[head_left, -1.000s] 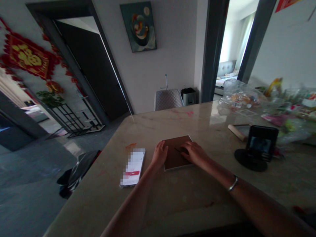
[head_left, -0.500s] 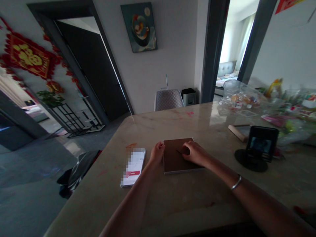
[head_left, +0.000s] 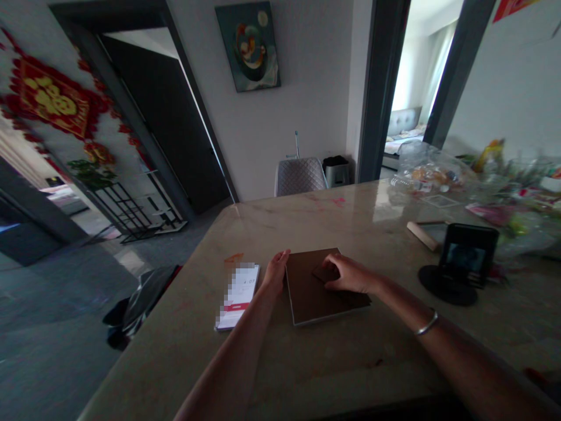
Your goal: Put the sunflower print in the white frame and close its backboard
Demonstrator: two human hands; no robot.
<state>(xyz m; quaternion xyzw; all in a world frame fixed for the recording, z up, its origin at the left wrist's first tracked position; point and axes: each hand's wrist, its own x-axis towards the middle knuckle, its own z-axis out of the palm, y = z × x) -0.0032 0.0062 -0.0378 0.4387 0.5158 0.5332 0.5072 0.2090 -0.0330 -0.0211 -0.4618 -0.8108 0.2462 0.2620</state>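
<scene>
A brown, flat, book-like object [head_left: 307,292] with pale edges lies on the stone-topped table [head_left: 333,362]. My left hand [head_left: 276,272] is closed at its upper left edge, fingers pressed together on the rim. Over the upper right part of the brown cover, my right hand [head_left: 344,273] is curled with thumb and fingers bent toward each other. Something thin and dark shows near its fingertips, too small to make out. A phone [head_left: 239,295] with a lit screen lies left of my left hand.
A black stand with a screen [head_left: 464,257] is on the right, before a wooden-edged item [head_left: 423,235]. Plastic bags [head_left: 432,169] and clutter fill the table's back right. A grey chair [head_left: 301,176] stands past the far edge.
The brown object has turned slightly, and its near edge sits closer to me. My left hand has shifted slightly left with its edge; my right hand has moved a little to the right.
</scene>
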